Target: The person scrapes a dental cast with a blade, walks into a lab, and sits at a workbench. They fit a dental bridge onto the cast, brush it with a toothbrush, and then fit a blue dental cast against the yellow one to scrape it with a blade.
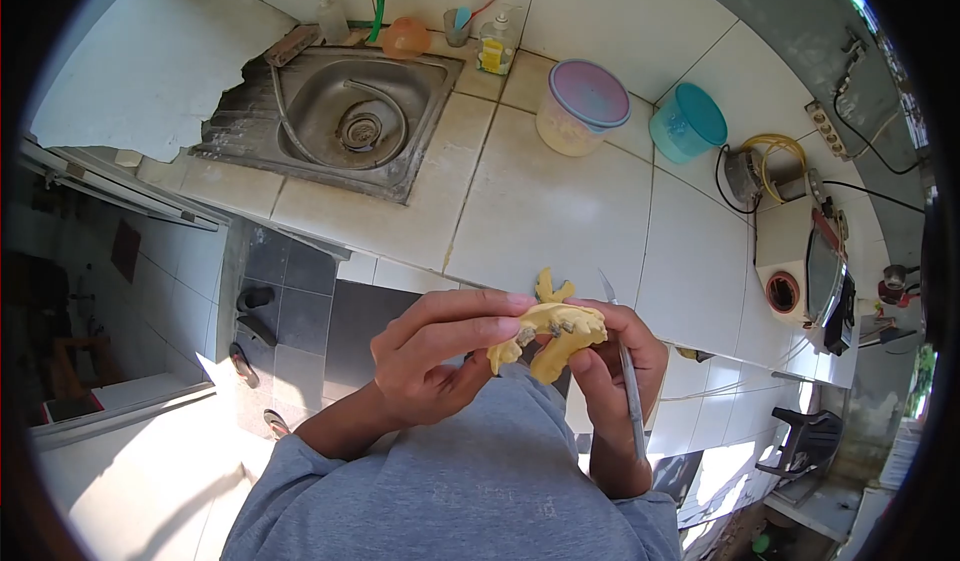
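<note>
My left hand (440, 346) is closed, its fingers and thumb gripping a yellow piece (562, 346), arched like a dental cast and marked with grey patches. My right hand (622, 361) steadies the other side of this piece between thumb and fingers. Tucked in the same hand is a slim metal tool (629, 386) with a pointed, blade-like tip, angled upward. Both hands are in front of my grey shirt, at the counter's near edge. Just beyond them a second yellow piece (551, 285), with several prongs, appears at the edge of the tiled counter (560, 231); its lower part is hidden.
A steel sink (425, 151) with a hose in it is at the left. Behind stand a soap bottle (496, 41), a lidded tub (570, 126) and a teal container (690, 121). At the right are a white machine (785, 251) and cables. Slippers (243, 363) lie on the floor.
</note>
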### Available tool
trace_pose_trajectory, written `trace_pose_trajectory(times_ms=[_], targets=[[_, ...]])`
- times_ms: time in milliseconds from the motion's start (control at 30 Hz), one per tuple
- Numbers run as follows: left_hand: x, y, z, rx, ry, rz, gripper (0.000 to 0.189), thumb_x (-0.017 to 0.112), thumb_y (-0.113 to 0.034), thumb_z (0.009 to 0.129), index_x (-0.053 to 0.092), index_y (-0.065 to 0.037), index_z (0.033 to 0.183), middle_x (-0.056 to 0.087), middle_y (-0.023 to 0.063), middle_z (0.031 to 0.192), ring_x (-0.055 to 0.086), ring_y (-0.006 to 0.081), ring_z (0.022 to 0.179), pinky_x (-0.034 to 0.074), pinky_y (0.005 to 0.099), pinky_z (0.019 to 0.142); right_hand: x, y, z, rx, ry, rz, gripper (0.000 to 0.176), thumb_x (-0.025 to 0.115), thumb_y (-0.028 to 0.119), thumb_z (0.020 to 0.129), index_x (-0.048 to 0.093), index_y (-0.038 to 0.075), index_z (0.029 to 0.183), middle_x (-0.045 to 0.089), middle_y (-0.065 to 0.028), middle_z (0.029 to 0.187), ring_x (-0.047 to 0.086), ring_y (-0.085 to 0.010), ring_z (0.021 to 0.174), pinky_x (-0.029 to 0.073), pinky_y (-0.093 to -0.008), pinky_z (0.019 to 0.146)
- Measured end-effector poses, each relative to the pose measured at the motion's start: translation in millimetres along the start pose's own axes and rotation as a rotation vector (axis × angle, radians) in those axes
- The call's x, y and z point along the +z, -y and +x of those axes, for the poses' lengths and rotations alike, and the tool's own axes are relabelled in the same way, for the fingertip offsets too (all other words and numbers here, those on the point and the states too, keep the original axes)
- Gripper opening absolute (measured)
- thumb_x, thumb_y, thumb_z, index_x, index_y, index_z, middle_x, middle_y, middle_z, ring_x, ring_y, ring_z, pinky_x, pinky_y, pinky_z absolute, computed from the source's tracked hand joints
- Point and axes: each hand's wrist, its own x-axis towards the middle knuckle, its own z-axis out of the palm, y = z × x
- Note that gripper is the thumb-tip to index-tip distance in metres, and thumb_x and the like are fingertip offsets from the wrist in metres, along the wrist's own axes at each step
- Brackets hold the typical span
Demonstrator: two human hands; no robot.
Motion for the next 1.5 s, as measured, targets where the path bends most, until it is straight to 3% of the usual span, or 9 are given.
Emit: trace_pose_trajectory(times_ms=[467, 667, 800, 900, 1000, 1067, 1167, 1333, 1500], targets=[[-155, -22, -14, -0.037, -0.004, 0.275, 0.040, 0.076, -0.001, 0.074, 0.062, -0.003, 0.111, 0.064, 0.0153, 0.109, 0.066, 0.0239, 0.097, 0.058, 0.0305, 0.076, 139, -29, 32, -0.073, 0.133, -0.154, 0.034, 0.061, 0.004, 0.088, 0.054, -0.011, 0.118, 0.066, -0.0190, 0.101, 0.067, -0.0211, 0.092, 0.055, -0.0285, 0.081], [-226, -43, -53, -0.318, -0.403, 0.270, 0.041, 0.079, -0.006, 0.072, 0.062, -0.003, 0.110, 0.066, 0.0126, 0.102, 0.067, 0.0217, 0.093, 0.054, 0.0309, 0.080, 215, -59, 51, 0.009, 0.271, -0.162, 0.034, 0.062, 0.006, 0.088, 0.054, -0.011, 0.116, 0.066, -0.0189, 0.100, 0.067, -0.0208, 0.091, 0.055, -0.0289, 0.080], [-296, -62, -125, -0.414, -0.539, 0.537, 0.012, 0.069, -0.011, 0.086, 0.064, -0.001, 0.086, 0.065, 0.0098, 0.084, 0.064, 0.0185, 0.079, 0.049, 0.0290, 0.071, 267, -93, 68, 0.129, 0.392, -0.118, 0.033, 0.063, 0.007, 0.088, 0.055, -0.010, 0.115, 0.067, -0.0190, 0.098, 0.067, -0.0207, 0.090, 0.055, -0.0293, 0.078], [-333, -62, -197, -0.594, -0.945, -0.292, 0.039, 0.040, -0.032, 0.103, 0.064, -0.004, 0.089, 0.064, 0.0053, 0.084, 0.062, 0.0170, 0.088, 0.048, 0.0286, 0.078, 312, -122, 81, 0.209, 0.532, -0.112, 0.034, 0.063, 0.011, 0.088, 0.055, -0.010, 0.113, 0.067, -0.0181, 0.094, 0.067, -0.0190, 0.087, 0.055, -0.0284, 0.074], [-350, -90, -179, -0.669, -1.375, -0.429, 0.034, 0.043, -0.029, 0.101, 0.064, -0.002, 0.099, 0.065, 0.0050, 0.087, 0.063, 0.0169, 0.093, 0.050, 0.0303, 0.085, 355, -153, 93, 0.297, 0.685, -0.148, 0.034, 0.063, 0.014, 0.089, 0.056, -0.010, 0.112, 0.067, -0.0167, 0.092, 0.066, -0.0163, 0.084, 0.055, -0.0272, 0.070], [-365, -95, -180, -0.614, -1.397, -0.433, 0.034, 0.044, -0.029, 0.101, 0.060, -0.001, 0.112, 0.067, 0.0056, 0.091, 0.062, 0.0174, 0.101, 0.048, 0.0320, 0.093, 388, -171, 98, 0.320, 0.730, -0.193, 0.036, 0.064, 0.021, 0.088, 0.057, -0.005, 0.112, 0.066, -0.0132, 0.096, 0.066, -0.0181, 0.086, 0.054, -0.0262, 0.067], [-401, -89, -170, -0.608, -1.591, -0.341, 0.030, 0.045, -0.029, 0.101, 0.061, -0.004, 0.101, 0.064, 0.0032, 0.084, 0.063, 0.0113, 0.080, 0.051, 0.0236, 0.073, 442, -198, 111, 0.372, 0.825, -0.149, 0.036, 0.064, 0.018, 0.088, 0.057, -0.007, 0.113, 0.066, -0.0144, 0.096, 0.066, -0.0174, 0.086, 0.055, -0.0269, 0.069], [-479, -59, -183, -0.409, -1.592, -0.317, 0.034, 0.044, -0.031, 0.101, 0.044, -0.011, 0.074, 0.043, -0.0013, 0.062, 0.030, 0.0026, 0.042, 0.021, 0.0180, 0.038, 539, -236, 144, 0.461, 0.966, -0.102, 0.038, 0.064, 0.022, 0.088, 0.057, -0.007, 0.113, 0.067, -0.0138, 0.095, 0.066, -0.0163, 0.085, 0.054, -0.0265, 0.071], [-585, -18, -177, -0.547, -1.620, -0.005, 0.031, 0.041, -0.030, 0.103, 0.041, -0.012, 0.078, 0.036, -0.0016, 0.069, 0.037, 0.0090, 0.065, 0.033, 0.0255, 0.062, 656, -268, 191, 0.515, 1.048, -0.066, 0.037, 0.063, 0.020, 0.089, 0.056, -0.007, 0.113, 0.066, -0.0152, 0.099, 0.067, -0.0173, 0.086, 0.055, -0.0273, 0.073]])
